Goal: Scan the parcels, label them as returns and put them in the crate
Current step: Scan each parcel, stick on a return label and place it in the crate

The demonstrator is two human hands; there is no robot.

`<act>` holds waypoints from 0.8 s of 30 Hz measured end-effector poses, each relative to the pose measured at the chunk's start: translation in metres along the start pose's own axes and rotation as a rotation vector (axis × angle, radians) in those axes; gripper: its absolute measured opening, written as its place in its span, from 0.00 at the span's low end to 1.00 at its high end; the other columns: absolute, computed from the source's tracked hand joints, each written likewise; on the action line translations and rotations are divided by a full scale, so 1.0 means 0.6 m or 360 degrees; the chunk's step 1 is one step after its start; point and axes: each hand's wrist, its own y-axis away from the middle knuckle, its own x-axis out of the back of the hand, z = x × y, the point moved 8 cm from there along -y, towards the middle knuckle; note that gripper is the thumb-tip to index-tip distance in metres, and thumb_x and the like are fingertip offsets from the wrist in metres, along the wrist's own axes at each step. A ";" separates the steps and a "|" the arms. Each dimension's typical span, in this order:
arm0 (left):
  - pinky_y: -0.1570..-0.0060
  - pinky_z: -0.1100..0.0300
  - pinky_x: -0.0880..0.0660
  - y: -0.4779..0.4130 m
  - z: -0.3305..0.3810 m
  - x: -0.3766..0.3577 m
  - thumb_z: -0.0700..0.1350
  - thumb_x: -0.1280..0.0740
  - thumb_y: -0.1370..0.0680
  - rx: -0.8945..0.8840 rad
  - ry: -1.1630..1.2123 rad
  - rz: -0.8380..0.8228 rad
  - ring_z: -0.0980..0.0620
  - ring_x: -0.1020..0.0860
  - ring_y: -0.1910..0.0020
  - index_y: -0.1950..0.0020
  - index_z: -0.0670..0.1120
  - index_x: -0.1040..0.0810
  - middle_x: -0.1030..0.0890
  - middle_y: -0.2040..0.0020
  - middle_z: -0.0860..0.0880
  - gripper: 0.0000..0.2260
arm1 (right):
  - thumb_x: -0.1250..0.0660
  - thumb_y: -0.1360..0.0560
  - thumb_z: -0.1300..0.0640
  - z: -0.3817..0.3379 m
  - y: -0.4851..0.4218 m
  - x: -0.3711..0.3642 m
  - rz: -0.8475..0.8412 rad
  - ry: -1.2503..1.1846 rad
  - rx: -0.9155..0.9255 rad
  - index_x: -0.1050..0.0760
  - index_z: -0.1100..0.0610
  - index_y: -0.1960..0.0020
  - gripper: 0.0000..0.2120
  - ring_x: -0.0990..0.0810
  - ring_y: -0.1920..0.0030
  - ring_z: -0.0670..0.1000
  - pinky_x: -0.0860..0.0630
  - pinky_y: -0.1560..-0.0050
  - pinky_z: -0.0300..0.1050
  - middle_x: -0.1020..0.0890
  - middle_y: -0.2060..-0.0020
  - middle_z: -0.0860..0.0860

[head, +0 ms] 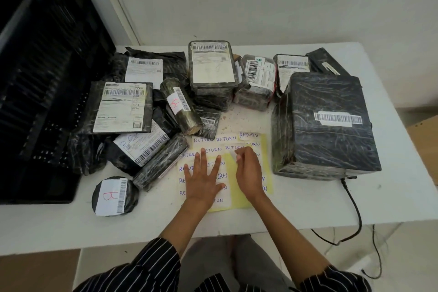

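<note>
**Parcels on table, hands on RETURN sticker sheet**

Parcels: black plastic-wrapped packages with white barcode labels, all on the white table (296, 208), none visibly in the crate. Landmark = yellow-backed sheet of handwritten "RETURN" stickers (246, 197), lying at the table's near-centre.

- Left hand (203, 180): flat, fingers spread, palm pressing down on the sheet's left half. Holding nothing.
- Right hand (248, 173): over the sheet's upper right, thumb and forefinger pinched on the edge of 1 white sticker (237, 156). Can't tell how far it has lifted off the backing.
- Large black wrapped box with 1 barcode strip on top (324, 123): just right of the sheet, edge close to it.
- Black cable (353, 201): right of the sheet, running from the near side of that box over the table edge.
- Round black wrapped parcel marked with a red "B" (115, 195): left of the sheet, near the front edge.
- Black wrapped cylinder with red scribble on its label (181, 108): behind-left of the sheet, lying tilted on other parcels.
- Flat black parcel with large white shipping label (123, 108): further left, on top of the pile.
- Stacked black box with full-face label (212, 64): straight behind the sheet.
- 2 smaller wrapped parcels sit behind-right of the sheet.
- Black perforated plastic crate (42, 83): far left of the sheet, contents not visible.
</note>
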 end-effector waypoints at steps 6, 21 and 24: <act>0.28 0.37 0.57 -0.001 -0.002 -0.001 0.61 0.47 0.20 0.0022 -0.0054 -0.0048 0.44 0.66 0.25 0.24 0.55 0.66 0.70 0.25 0.43 0.34 | 0.48 0.18 0.63 0.010 -0.009 0.030 0.0054 -0.0202 -0.0197 0.37 0.59 0.54 0.06 0.30 0.68 0.51 0.36 0.69 0.33 0.28 0.67 0.53; 0.29 0.36 0.54 0.001 -0.003 0.006 0.61 0.47 0.20 0.0048 -0.0091 -0.0131 0.44 0.66 0.25 0.24 0.55 0.66 0.71 0.25 0.43 0.34 | 0.49 0.17 0.62 -0.035 0.000 0.081 0.0283 -0.0296 -0.0084 0.38 0.58 0.54 0.06 0.37 0.71 0.45 0.39 0.71 0.35 0.33 0.69 0.50; 0.29 0.36 0.54 0.001 -0.003 0.007 0.61 0.47 0.20 0.0051 -0.0086 -0.0136 0.44 0.66 0.25 0.24 0.55 0.66 0.71 0.25 0.43 0.34 | 0.49 0.17 0.62 -0.053 0.008 0.078 0.0236 -0.0240 0.0006 0.36 0.59 0.52 0.06 0.31 0.68 0.49 0.38 0.70 0.32 0.28 0.65 0.52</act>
